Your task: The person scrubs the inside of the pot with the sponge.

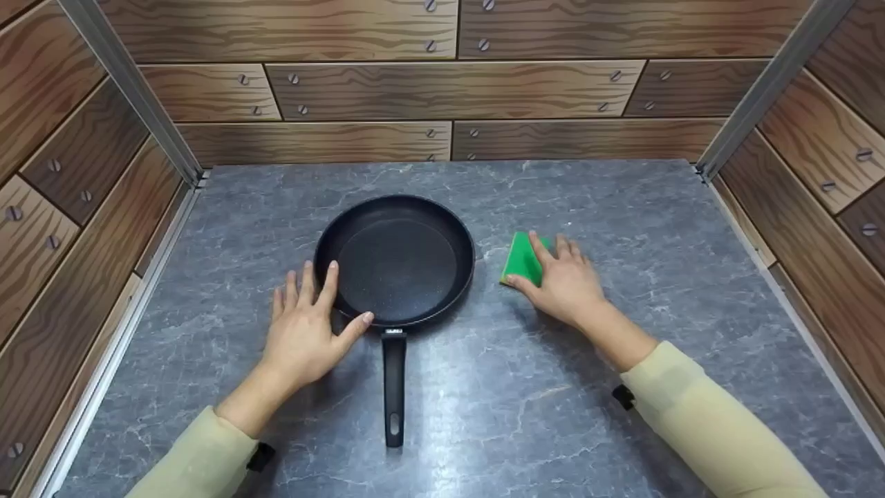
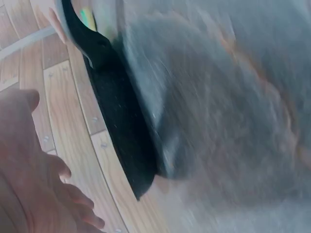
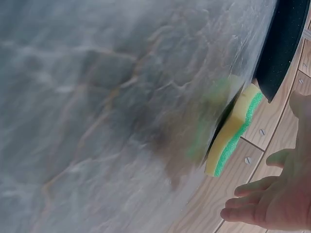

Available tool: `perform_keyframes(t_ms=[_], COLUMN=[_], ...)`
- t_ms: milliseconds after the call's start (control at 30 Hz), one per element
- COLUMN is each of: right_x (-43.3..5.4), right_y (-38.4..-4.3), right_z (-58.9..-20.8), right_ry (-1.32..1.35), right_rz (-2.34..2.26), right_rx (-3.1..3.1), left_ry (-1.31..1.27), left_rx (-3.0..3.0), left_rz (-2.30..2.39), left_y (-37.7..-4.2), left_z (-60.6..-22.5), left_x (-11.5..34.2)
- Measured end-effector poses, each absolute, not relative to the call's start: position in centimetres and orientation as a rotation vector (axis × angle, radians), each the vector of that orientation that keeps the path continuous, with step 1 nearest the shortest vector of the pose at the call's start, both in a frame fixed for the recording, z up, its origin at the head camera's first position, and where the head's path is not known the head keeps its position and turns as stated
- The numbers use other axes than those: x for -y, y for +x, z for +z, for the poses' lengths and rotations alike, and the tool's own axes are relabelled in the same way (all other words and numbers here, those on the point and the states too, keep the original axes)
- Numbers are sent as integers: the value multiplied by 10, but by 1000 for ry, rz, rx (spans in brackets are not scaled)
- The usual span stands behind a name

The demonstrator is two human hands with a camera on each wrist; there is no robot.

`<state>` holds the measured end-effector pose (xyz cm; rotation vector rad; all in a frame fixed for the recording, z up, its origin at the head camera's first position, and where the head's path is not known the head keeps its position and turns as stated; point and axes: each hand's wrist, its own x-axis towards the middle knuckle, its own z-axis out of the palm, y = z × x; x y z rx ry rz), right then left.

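**Pan could spin or skid on the slick countertop**

Left hand [image 1: 304,332] lay spread, fingers straight against the frying pan [image 1: 395,259] rim at centre of the marble-look countertop [image 1: 622,207]. Right hand [image 1: 565,282] lay flat over the green sponge [image 1: 520,258], just right of the pan. No real grip on either, so a push could likely send the pan rotating about its handle [image 1: 394,387].
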<state>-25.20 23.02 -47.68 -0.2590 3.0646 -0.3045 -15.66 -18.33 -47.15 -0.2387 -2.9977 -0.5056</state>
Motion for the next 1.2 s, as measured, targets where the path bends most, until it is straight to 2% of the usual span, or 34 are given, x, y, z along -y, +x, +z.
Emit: perform_keyframes(t_ms=[267,633,1200], right_x=[-218,-212,-205], right_y=[-266,-274,-283], right_z=[-478,-486,-495], right_ry=[-114,-65,-78], right_rz=[-333,-306,-329], right_rx=[-3028,-3058,-3052], left_ry=[-175,-81,297], left_rx=[2932,2795,2453], left_rz=[-865,-1282,-2249], left_y=[-134,-111,-105], left_z=[-471,-474,-493], left_x=[169,159,132])
